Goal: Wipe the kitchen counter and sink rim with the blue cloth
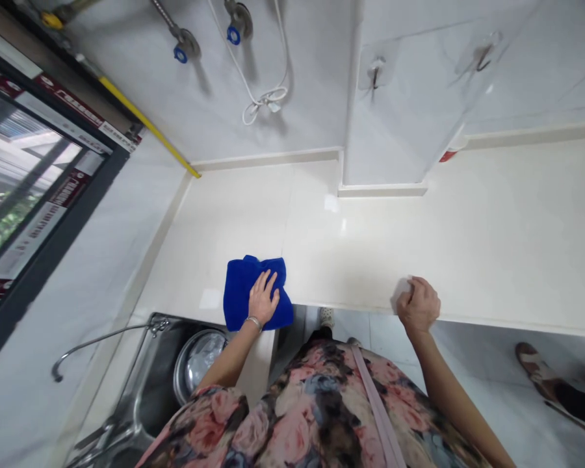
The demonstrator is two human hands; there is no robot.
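My left hand lies flat on a folded blue cloth, its fingers stretched out and a little apart. The cloth rests on the pale countertop by the corner next to the sink, partly under the palm. A bracelet circles my left wrist. Farther right, my right hand is closed in a fist and leans on the counter's front edge. Nothing shows between its curled fingers.
At lower left, a steel sink with a thin curved faucet holds a round metal basin. A wall column juts over the counter's back. Another person's foot stands at right.
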